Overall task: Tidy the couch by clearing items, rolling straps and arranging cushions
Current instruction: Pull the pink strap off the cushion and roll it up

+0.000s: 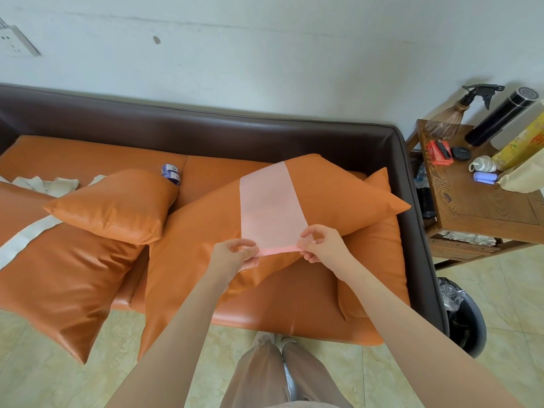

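Both hands pinch the near end of a pale pink strap point(270, 207) that lies across a large orange cushion point(206, 251) at the right half of the couch point(265, 134). The left hand point(235, 256) holds the strap's rolled near edge between thumb and curled fingers; the right hand point(321, 245) pinches the same edge just beside it, the two hands close together with the thin roll between them. The strap runs from the hands up over the cushion toward the couch's backrest. A second orange cushion point(379, 260) lies under the first by the couch's right arm. A smaller orange cushion point(117, 201) rests near the middle of the seat, overlapping another large cushion point(59, 275) with a white strap point(26, 237) at the left front edge. A small purple-and-white can point(170, 173) lies on the seat behind the smaller cushion.
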